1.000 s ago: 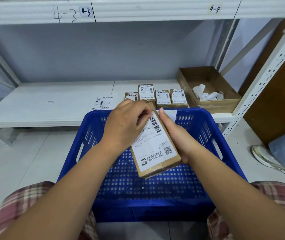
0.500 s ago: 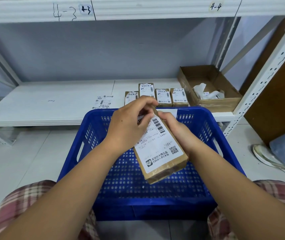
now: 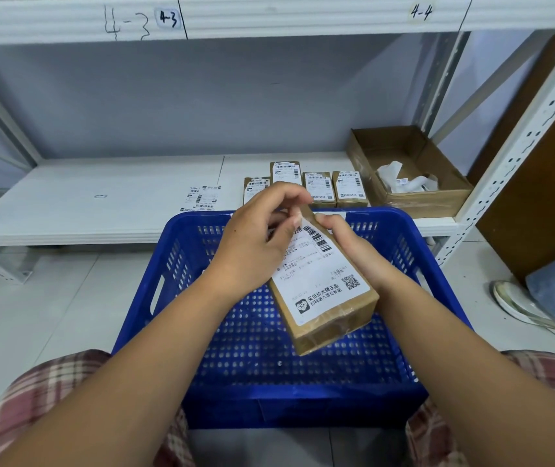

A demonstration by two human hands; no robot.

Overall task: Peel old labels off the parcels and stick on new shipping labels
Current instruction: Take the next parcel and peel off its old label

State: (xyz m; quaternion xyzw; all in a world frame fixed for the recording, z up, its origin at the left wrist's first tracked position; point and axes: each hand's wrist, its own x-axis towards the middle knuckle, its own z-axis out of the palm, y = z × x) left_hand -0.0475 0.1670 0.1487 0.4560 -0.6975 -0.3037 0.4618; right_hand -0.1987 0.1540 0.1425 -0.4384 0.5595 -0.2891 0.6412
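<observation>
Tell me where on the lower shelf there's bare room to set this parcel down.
The shelf is bare, save one small scrap, from its left end to the loose label sheets, and behind the four labelled parcels toward the back wall. Its right end is crowded: those parcels beside the cardboard box. The blue basket's visible floor is bare too.

Brown taped parcel (image 3: 336, 328), tilted, held in the right grip (image 3: 350, 247), white barcode label (image 3: 323, 281) on its upper face, far corner pinched by the left grip (image 3: 255, 244), four labelled parcels (image 3: 318, 188) side by side beyond both grips, loose labels (image 3: 202, 197) beyond the left grip
</observation>
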